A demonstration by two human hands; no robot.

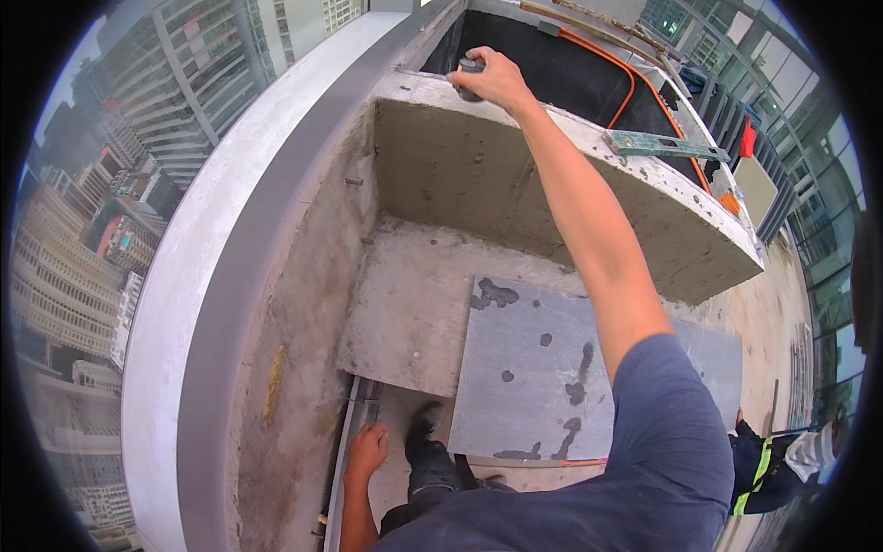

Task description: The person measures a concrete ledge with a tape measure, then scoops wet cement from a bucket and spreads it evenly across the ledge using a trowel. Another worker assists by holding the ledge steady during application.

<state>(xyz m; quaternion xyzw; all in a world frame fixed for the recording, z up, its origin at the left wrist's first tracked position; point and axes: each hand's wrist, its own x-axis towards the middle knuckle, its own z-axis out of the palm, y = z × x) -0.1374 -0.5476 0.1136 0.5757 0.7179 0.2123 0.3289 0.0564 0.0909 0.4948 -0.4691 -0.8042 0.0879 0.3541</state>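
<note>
My right hand is stretched far forward, its fingers wrapped round a dark, rounded, hand-sized object, perhaps a tape measure. It holds this at the top edge of the concrete wall, near the left corner. Low in the picture, beside the left wall, my left hand has its fingers curled; whether anything is in them is hidden. A narrow metal channel runs close to that hand. Under my right arm lies a large grey stone slab with dark wet patches.
A greenish spirit level rests across the wall top. Behind it, orange conduit crosses a black-lined trough. A wide ledge borders the drop to city buildings at left. Another person in a reflective vest is at lower right.
</note>
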